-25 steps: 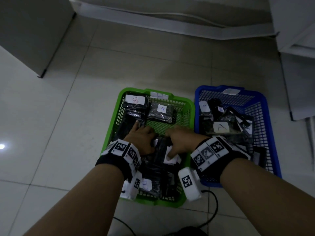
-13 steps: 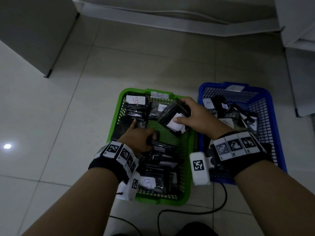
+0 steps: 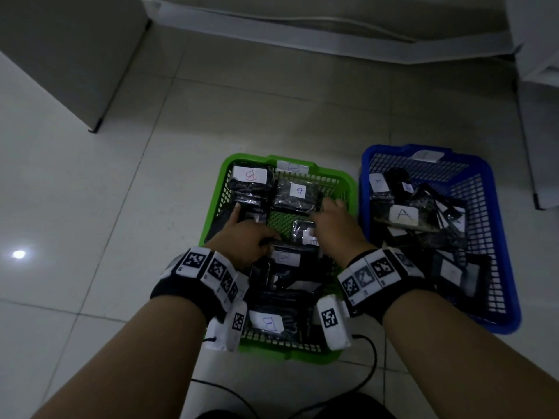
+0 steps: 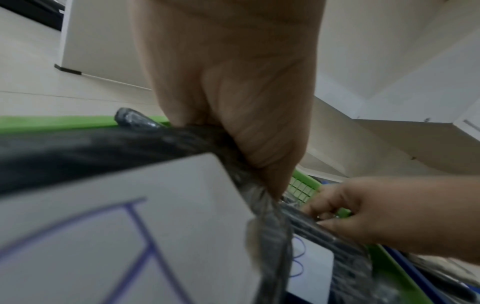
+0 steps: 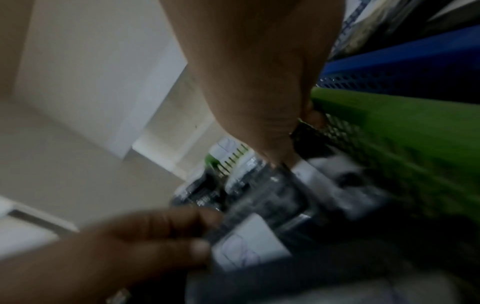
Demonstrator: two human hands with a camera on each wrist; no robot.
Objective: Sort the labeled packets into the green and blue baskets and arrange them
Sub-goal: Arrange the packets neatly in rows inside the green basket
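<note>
The green basket point(image 3: 290, 355) holds several black packets with white labels, two marked B lying at its back point(image 3: 249, 176) point(image 3: 298, 192). My left hand point(image 3: 245, 240) is down in the basket's middle and grips a labeled black packet point(image 3: 284, 257), index finger stretched forward. The left wrist view shows that hand point(image 4: 233, 127) curled over the packet's top edge point(image 4: 103, 226). My right hand point(image 3: 332, 225) pinches another packet point(image 3: 304, 234) over the bare mesh floor; its curled fingers point(image 4: 337, 216) hold the packet's edge. The blue basket point(image 3: 503, 252) holds packets marked A point(image 3: 402, 214).
Both baskets stand side by side on a pale tiled floor. A grey cabinet point(image 3: 75, 55) stands at the far left and white furniture point(image 3: 538, 116) at the far right. A black cable point(image 3: 372, 364) trails over the floor by the green basket's near edge.
My right hand, which held a packet raised over the green basket's right rim, has come down into the middle of that basket. The left hand stayed low among the packets.
</note>
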